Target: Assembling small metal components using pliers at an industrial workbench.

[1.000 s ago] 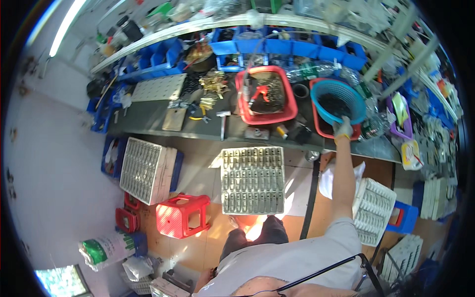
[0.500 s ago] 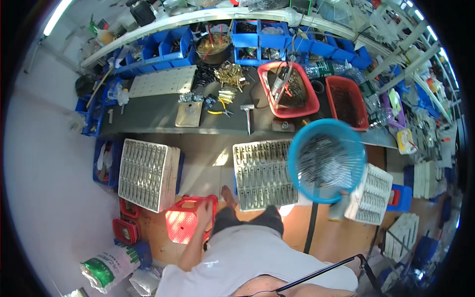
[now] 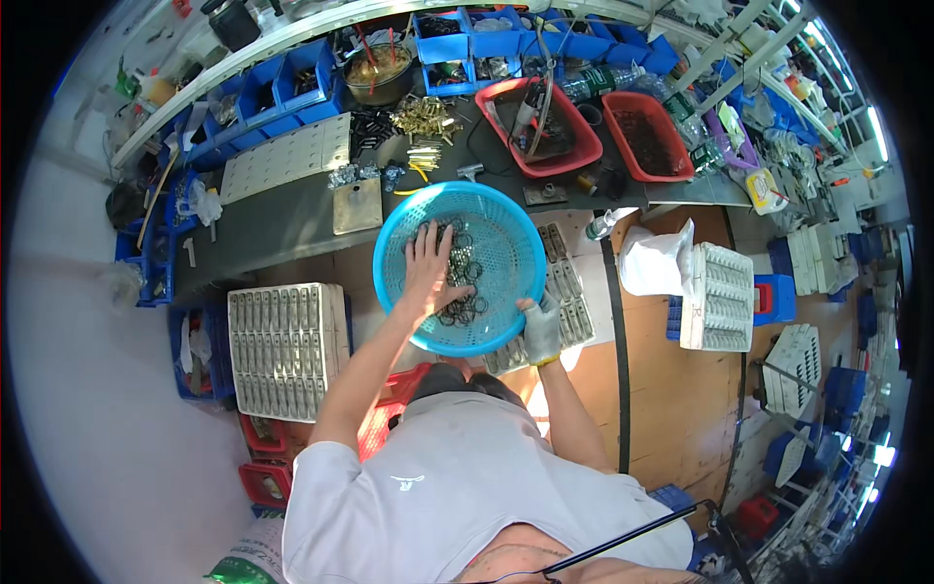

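A round blue plastic basket (image 3: 525, 243) with a perforated wall is in front of my body. Dark metal rings (image 3: 467, 282) lie loosely on its bottom. Inside it my bare left hand (image 3: 428, 268) reaches in with fingers spread, over the left part of the rings; whether it touches them I cannot tell. Wearing a pale glove with bare fingertips, my right hand (image 3: 541, 329) grips the basket's lower right rim. Partly covered by the basket is a white tray of metal parts (image 3: 574, 297).
Left stands a stack of white trays (image 3: 287, 350) with metal parts. Across the dark workbench (image 3: 282, 234) are a metal plate (image 3: 358, 206), brass pieces (image 3: 425, 117) and red tubs (image 3: 647, 136). Another white tray (image 3: 722, 297) stands right, beside a white bag (image 3: 657, 261). A red stool (image 3: 389, 399) is below my left arm.
The basket has moved left and nearer the middle, over the tray. My left hand has risen from beside the red stool into it. The rings now look sparser, and the view has shifted.
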A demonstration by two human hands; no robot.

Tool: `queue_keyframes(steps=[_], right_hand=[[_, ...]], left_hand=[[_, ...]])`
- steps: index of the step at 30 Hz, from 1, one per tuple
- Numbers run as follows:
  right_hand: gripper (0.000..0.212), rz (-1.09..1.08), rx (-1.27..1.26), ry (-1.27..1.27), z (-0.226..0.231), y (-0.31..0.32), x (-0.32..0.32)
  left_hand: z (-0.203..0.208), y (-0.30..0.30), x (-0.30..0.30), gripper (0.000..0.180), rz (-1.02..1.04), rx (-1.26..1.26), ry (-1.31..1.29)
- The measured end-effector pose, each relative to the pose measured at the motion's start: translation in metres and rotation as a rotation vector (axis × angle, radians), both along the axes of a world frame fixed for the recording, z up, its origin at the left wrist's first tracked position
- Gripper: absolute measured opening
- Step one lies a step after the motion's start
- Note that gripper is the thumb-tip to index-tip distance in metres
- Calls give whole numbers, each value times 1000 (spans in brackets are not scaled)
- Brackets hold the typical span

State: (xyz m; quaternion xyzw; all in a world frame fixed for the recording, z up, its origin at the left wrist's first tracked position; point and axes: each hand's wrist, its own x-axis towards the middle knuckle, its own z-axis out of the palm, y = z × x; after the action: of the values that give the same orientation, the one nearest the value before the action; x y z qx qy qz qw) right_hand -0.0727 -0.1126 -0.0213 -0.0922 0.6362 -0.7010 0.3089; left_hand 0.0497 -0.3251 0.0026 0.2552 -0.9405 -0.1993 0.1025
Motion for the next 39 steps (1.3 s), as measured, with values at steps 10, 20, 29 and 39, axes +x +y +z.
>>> queue_keyframes(steps=[10,20,29,39], right_hand=[[25,-307,-54,-145,-13,-2,26],[44,-378,-50,-343,-27,-89,-3],[24,-694,-18,-372,-14,-196,-19],[28,-703,-46,-418,-47,-227,-31]], left_hand=[[-44,32,34,115,-276,221,-478],[-42,-78,-18,78,-350,225,-288],[-66,-243,-116,48,-561,502,-179],[-38,-326,-176,38,-296,1313,-70]])
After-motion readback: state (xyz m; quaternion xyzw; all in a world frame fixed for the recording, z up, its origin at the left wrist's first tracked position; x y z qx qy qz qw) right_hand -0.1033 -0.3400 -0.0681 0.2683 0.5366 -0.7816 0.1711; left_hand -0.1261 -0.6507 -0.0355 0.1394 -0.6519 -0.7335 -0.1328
